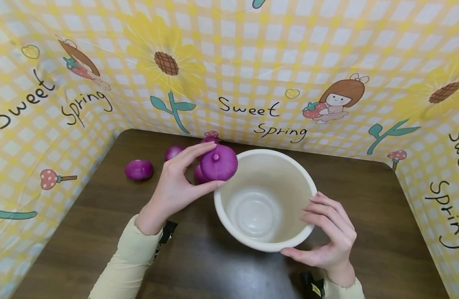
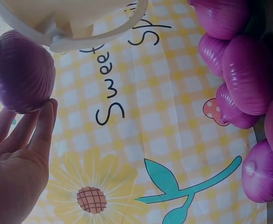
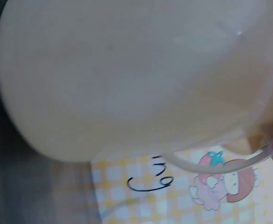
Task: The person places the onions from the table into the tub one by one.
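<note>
A purple onion [image 1: 219, 164] is held between the fingers and thumb of my left hand [image 1: 177, 182], raised beside the left rim of a cream-white bucket [image 1: 229, 228]. In the left wrist view the onion [image 2: 23, 74] rests in the fingertips of the left hand [image 2: 20, 172], close by the bucket's rim [image 2: 66, 44]. My right hand [image 1: 330, 232] grips the bucket's right rim, fingers over the edge and thumb outside. The bucket stands upright on the table, its bottom showing. Its outer wall [image 3: 127, 84] fills most of the right wrist view.
More purple onions lie left of the bucket: one [image 1: 139, 170] stands apart at the left, another [image 1: 173, 153] farther back. The left wrist view shows several onions [image 2: 248, 74] grouped together. A checked, flower-printed cloth [image 1: 244, 62] surrounds the dark wooden table [image 1: 102, 216].
</note>
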The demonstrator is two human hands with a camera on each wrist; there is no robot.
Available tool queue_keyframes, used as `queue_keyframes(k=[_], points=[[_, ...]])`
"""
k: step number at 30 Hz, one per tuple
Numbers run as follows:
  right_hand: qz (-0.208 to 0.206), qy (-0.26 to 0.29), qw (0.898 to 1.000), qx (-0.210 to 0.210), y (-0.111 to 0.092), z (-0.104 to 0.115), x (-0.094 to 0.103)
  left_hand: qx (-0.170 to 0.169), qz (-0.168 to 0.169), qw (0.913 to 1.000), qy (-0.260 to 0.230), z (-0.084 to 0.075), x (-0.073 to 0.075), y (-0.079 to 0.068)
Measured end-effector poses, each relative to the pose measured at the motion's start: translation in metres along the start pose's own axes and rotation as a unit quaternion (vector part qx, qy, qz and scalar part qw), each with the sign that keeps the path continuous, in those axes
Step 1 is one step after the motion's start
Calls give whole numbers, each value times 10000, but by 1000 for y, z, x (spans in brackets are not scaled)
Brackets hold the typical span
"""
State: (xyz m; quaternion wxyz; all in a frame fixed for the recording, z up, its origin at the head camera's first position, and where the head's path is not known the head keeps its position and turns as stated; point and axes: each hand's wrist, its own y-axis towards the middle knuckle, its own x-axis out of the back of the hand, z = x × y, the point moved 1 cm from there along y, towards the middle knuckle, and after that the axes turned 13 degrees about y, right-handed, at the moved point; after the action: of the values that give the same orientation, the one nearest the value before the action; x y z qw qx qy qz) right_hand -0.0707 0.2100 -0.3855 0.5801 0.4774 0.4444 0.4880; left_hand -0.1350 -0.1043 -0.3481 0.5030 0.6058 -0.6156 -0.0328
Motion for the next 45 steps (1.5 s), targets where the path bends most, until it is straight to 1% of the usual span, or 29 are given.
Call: queue_keyframes(k=[3, 6, 16, 22, 32, 37, 45], points=[[0, 5, 9999, -106, -5, -3, 3, -9, 7, 10000, -43, 0, 0, 0], [-42, 51, 10000, -71, -8, -3, 4, -33, 10, 10000, -92, -1, 0, 0], [-56, 218, 9996, 194, -3, 1, -3, -14, 18, 9999, -156, -5, 2, 0], [-13, 233, 9995, 217, -2, 2, -5, -52, 4, 9999, -101, -7, 2, 0], [-56, 182, 9995, 237, -4, 0, -6, -197, 114, 9989, -407, -13, -3, -1], [-22, 135, 9997, 225, -5, -1, -5, -263, 165, 9982, -505, -16, -6, -1], [189, 40, 9998, 9, -7, 0, -1, -299, 191, 9982, -476, -19, -9, -3]])
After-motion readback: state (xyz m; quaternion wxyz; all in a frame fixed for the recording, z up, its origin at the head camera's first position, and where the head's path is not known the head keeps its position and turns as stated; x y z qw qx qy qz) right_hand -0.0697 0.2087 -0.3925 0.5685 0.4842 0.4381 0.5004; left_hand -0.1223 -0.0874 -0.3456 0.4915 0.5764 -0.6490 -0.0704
